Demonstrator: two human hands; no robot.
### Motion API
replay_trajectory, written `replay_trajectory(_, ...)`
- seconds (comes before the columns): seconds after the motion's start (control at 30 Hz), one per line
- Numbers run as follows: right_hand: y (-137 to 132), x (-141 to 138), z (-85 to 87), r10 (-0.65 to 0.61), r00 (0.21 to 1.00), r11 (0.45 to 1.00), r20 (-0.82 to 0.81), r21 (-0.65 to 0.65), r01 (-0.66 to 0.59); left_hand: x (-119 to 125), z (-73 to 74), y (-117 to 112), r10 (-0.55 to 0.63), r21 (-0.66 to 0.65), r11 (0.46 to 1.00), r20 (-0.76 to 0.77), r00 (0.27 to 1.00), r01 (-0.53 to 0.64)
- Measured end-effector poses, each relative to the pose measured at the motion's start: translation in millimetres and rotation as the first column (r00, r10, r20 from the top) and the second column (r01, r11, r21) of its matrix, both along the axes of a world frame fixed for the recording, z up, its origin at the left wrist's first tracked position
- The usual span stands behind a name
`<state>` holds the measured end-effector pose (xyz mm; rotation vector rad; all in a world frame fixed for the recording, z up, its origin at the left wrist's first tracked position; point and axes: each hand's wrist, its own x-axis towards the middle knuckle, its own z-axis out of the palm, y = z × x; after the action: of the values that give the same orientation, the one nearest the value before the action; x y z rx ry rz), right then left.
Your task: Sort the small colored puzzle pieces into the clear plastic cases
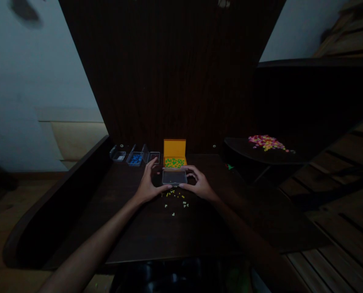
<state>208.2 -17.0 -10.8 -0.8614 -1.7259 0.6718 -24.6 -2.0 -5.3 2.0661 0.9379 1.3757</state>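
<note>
Both hands gripped a small clear box on the dark table.

In the head view, the left hand (147, 186) and right hand (200, 185) closed on the clear box (174, 177) from either side, thumbs at its near edge and fingers (153, 164) curled over the far edge. The box lay flat and shut on the table (157, 236), just in front of an open orange box (174, 152) of green and yellow beads. Loose yellow beads (175, 199) lay scattered just below the hands.
</note>
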Motion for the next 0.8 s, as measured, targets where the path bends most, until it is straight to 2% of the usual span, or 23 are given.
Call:
replay_trajectory(0.1, -0.2, -0.9, -1.4, 0.023, 1.000, 0.999, 0.005, -0.027, -0.023, 3.4, -3.2, 1.7, -0.199, -0.205, 0.951, 0.156, 0.967, 0.229)
replay_trajectory(0.17, 0.9, -0.5, -3.4, 0.040, 0.999, 0.998, -0.006, -0.043, -0.040, 5.4, -6.2, 2.4, -0.247, -0.282, 0.907, 0.248, 0.937, 0.314)
replay_trajectory(0.37, 5.2, 1.2, -5.2, 0.083, 0.993, 0.991, -0.083, -0.103, -0.091, 7.1, -9.5, 2.1, -0.244, -0.390, 0.834, 0.373, 0.895, 0.389)
replay_trajectory(0.43, 5.8, 4.0, -1.4, 0.086, 0.992, 0.989, -0.094, -0.115, -0.097, 7.4, -9.0, 2.1, -0.237, -0.399, 0.829, 0.382, 0.894, 0.390)
replay_trajectory(0.5, 6.1, 10.2, 4.3, 0.028, 0.997, 0.994, -0.065, -0.103, -0.035, 7.3, -8.9, 3.2, -0.211, -0.398, 0.835, 0.406, 0.889, 0.380)
replay_trajectory(0.6, 6.6, 24.6, 11.9, -0.120, 0.988, 0.993, 0.099, -0.009, 0.121, 5.5, -10.4, 7.0, -0.148, -0.389, 0.854, 0.456, 0.878, 0.346)
replay_trajectory(0.63, 6.9, 29.6, 12.7, -0.130, 0.974, 0.992, 0.184, 0.024, 0.128, 4.4, -11.2, 8.6, -0.127, -0.389, 0.859, 0.468, 0.874, 0.333)
replay_trajectory(0.73, 8.5, 40.8, 9.1, -0.057, 0.896, 0.998, 0.441, 0.051, 0.038, 0.8, -13.7, 13.1, -0.074, -0.405, 0.864, 0.486, 0.871, 0.300)
replay_trajectory(0.8, 10.2, 43.7, 3.7, -0.023, 0.832, 0.999, 0.555, 0.038, 0.002, -0.8, -15.0, 15.4, -0.043, -0.418, 0.865, 0.491, 0.870, 0.279)
